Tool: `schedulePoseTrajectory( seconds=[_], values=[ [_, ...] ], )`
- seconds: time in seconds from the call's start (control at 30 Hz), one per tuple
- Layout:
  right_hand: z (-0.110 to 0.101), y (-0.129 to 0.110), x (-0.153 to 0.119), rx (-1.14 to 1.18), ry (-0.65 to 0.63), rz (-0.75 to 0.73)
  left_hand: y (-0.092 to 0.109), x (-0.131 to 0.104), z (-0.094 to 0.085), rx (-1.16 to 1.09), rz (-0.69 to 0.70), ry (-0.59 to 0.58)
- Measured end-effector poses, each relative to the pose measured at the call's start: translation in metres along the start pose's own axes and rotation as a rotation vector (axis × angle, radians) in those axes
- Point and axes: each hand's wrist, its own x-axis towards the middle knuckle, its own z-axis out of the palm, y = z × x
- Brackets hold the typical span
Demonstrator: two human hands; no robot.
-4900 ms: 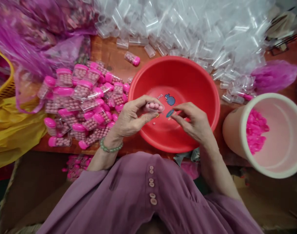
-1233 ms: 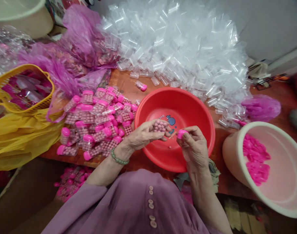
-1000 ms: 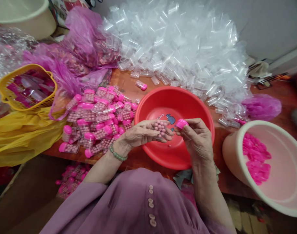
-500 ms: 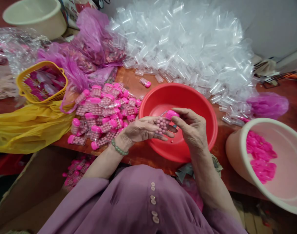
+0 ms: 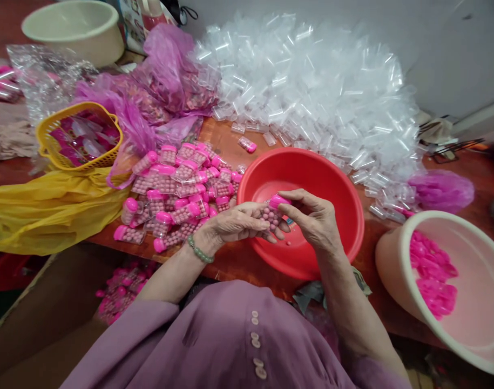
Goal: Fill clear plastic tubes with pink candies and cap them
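Note:
My left hand is closed around a small clear bottle full of pinkish beads, tilted over the red basin. With thumb and fingers, my right hand grips the bright pink cap at the bottle's upper end. Part of the bottle is hidden behind my left fingers. Inside the basin a loose bead shows below the hands. Left of the basin lies a heap of filled bottles with pink caps.
A large pile of empty clear bottles covers the back of the table. A cream tub with pink caps stands at right. At left are a yellow basket, a yellow bag and purple bags. Beneath the table edge, a cardboard box holds more bottles.
Both hands, with the bottle and cap between them, sit slightly lower in the view. The right fingers have shifted on the cap. The surroundings have shifted slightly with the camera.

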Motion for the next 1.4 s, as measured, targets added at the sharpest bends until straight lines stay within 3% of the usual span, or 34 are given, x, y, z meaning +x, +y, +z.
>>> schedulePoseTrajectory(
  seconds=[0.23,0.47,0.7,1.0,1.27,1.4],
  values=[
    [-0.01,0.004,0.002,-0.102,0.017,-0.052,0.001,0.0,-0.008,-0.039,-0.003,0.022],
    [-0.024,0.015,-0.008,-0.157,0.059,0.001,0.001,0.003,-0.018,-0.102,-0.018,0.056],
    [-0.017,0.007,0.0,-0.109,0.129,0.043,0.004,0.005,-0.021,-0.144,-0.042,0.016],
    [-0.005,0.0,0.019,-0.118,-0.103,-0.023,0.007,0.003,-0.023,-0.169,-0.034,-0.037],
    [-0.02,-0.013,0.019,-0.288,-0.216,-0.127,0.007,0.003,-0.018,-0.093,-0.067,0.018],
    [-0.029,-0.02,0.015,-0.329,-0.215,-0.086,0.006,0.002,-0.019,-0.111,-0.065,0.022]
  ],
)
